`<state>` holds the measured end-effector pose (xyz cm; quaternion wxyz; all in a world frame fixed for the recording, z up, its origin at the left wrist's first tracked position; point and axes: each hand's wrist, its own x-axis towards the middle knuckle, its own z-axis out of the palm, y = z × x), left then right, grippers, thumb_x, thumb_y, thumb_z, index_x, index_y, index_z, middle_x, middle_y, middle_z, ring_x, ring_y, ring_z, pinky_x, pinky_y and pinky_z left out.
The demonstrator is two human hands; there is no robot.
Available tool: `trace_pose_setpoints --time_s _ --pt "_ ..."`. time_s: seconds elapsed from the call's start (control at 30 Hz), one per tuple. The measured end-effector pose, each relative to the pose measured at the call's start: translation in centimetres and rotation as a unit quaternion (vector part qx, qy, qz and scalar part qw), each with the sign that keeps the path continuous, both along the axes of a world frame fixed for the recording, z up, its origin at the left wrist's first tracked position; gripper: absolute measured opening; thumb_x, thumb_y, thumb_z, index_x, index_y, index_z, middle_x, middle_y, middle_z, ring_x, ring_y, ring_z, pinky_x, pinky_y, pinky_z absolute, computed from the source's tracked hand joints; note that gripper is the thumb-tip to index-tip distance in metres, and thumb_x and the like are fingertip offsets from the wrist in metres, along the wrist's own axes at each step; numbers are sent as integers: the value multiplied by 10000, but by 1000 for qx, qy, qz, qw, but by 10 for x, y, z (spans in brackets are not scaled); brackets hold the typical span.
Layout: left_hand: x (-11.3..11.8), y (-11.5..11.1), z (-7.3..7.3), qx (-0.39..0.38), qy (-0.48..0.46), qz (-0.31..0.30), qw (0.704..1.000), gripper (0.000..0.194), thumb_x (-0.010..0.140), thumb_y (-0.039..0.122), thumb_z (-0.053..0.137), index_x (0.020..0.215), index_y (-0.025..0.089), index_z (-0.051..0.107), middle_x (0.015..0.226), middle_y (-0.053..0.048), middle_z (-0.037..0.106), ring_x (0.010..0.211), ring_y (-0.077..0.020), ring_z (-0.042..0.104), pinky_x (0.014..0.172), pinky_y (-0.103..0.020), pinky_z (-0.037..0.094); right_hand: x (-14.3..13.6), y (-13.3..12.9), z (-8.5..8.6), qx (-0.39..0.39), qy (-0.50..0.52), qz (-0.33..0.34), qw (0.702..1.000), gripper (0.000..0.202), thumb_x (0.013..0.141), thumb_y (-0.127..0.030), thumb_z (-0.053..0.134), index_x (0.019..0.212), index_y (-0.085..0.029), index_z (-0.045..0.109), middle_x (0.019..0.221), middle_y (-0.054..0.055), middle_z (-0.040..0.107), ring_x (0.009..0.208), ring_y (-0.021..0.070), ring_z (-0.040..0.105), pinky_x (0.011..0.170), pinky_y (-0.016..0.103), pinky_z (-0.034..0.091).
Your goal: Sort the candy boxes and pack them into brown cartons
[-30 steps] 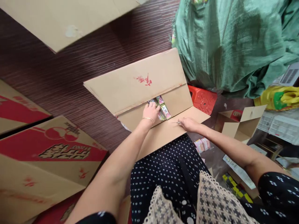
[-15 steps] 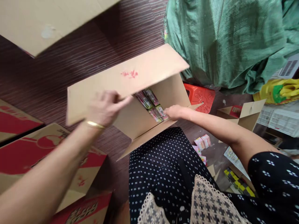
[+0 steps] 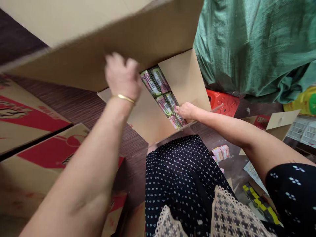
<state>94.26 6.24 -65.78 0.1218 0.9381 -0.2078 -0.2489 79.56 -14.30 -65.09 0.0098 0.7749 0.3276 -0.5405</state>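
Between red-banded cardboard cartons (image 3: 46, 153) with unreadable bold lettering (image 3: 11, 113), a green woven sack (image 3: 247, 49) and a red plastic stool (image 3: 227, 102) sits an open brown cardboard box (image 3: 184, 79) of pink-green packets (image 3: 160, 93), the left hand (image 3: 123, 77) curled near its flap (image 3: 148, 39), the right hand (image 3: 187, 111) at the packets, either grip unclear.

There is one left hand (image 3: 122, 78) and one right hand (image 3: 187, 111), so that makes two. I count one gold bracelet (image 3: 125, 97). There is one big open box (image 3: 185, 72), and at least six shiny packs (image 3: 163, 104) show inside it. On the left are at least three red and tan boxes (image 3: 46, 161). On the right is one small open box (image 3: 276, 126). There is one red stool (image 3: 225, 102), one green sack (image 3: 247, 59) and one yellow bag (image 3: 300, 103). Two little pink boxes (image 3: 224, 152) show clearly. The black and yellow things (image 3: 260, 201) are too jumbled to count.
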Motion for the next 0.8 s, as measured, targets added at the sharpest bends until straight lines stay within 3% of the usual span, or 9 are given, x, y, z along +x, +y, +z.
trace_pose_setpoints --time_s 0.07,0.17,0.3,0.37,0.47,0.57,0.67,0.73,0.8 --pt "-49 -16 -2 40 93 -57 993 395 985 201 376 1216 45 657 1263 -240 592 1283 -378 514 1028 -566 478 -4 -6 14 -1 -8 -32 999 425 1017 -101 321 1353 -106 582 1300 181 630 1031 260 687 690 332 428" --pt "-109 -20 -22 20 152 -157 976 339 945 166 428 1103 75 714 1281 -233 631 1329 -368 494 1125 -560 398 -13 -33 42 0 -49 -81 995 348 1052 -183 324 1258 -135 601 1146 150 666 926 227 677 639 296 356" --pt "-140 -20 -52 -1 148 -174 974 339 956 226 438 1037 118 750 1454 -206 547 1439 -386 375 1217 -673 169 -26 -83 81 -62 -112 -113 985 340 1082 -256 304 1196 -170 612 1103 114 654 825 178 627 581 291 231" --pt "-141 -23 -50 0 143 -168 975 350 954 238 433 985 118 761 1376 -208 595 1413 -381 394 1210 -683 148 -32 -103 94 -97 -137 -115 979 333 1068 -194 313 1175 -173 628 1075 103 656 812 170 609 582 305 206" --pt "-145 -11 -19 0 117 -138 983 401 974 287 396 931 122 759 1267 -195 642 1367 -352 438 1211 -642 170 -40 -119 103 -116 -175 -129 969 354 1054 -144 310 1126 -175 656 1045 95 663 797 164 588 597 318 205" --pt "-162 44 31 9 79 -84 993 420 994 330 359 941 166 743 1316 -160 640 1414 -320 426 1236 -589 162 -47 -120 106 -132 -187 -158 961 355 1064 -177 312 1108 -168 664 1058 92 666 768 157 576 590 320 203" --pt "-187 135 66 63 53 -24 996 331 961 303 419 989 232 741 1525 -97 530 1529 -308 309 1259 -572 138 -53 -108 110 -161 -180 -217 946 322 1070 -310 371 1140 -171 653 1133 87 658 740 154 572 557 313 188" --pt "-200 193 71 121 70 12 990 383 950 242 404 1152 265 729 1608 -77 441 1572 -303 231 1260 -594 124 -58 -95 113 -178 -188 -280 924 337 1058 -386 402 1177 -180 640 1185 88 649 730 160 573 544 306 196" --pt "-205 232 63 188 141 35 971 538 937 145 346 1360 286 648 1674 -75 328 1593 -320 160 1232 -645 165 -65 -77 114 -157 -198 -352 901 346 1043 -389 400 1171 -173 639 1197 105 646 749 175 585 558 296 253"
